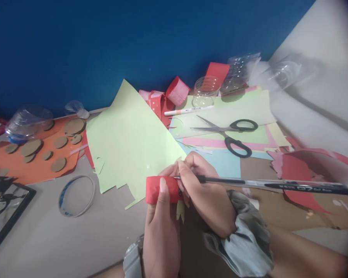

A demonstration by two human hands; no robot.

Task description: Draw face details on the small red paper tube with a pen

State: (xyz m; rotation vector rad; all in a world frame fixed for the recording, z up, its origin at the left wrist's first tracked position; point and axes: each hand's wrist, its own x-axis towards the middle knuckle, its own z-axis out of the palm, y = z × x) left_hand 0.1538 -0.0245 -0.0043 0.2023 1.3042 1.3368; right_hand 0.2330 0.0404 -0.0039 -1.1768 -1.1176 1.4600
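My left hand [162, 227] is wrapped round a short red paper roll [155, 190], its thumb pressed on the near face. My right hand [207, 202] is closed beside the roll and holds a black gel pen [258, 184]. The pen lies nearly level, its tip at the roll's right upper edge and its long body sticking out to the right. A small pale scrap seems to show at my right fingertips. Below the roll hangs a notched strip of pale green paper [180, 211]; where it joins is hidden by my fingers.
A large light green sheet [130, 135] lies ahead. Black-handled scissors [224, 131] rest open on coloured papers, near a marker [188, 111]. At left are a tape roll [76, 196], cardboard discs on orange paper [71, 156] and a dark-edged device [14, 210]. A blue wall [150, 42] stands behind.
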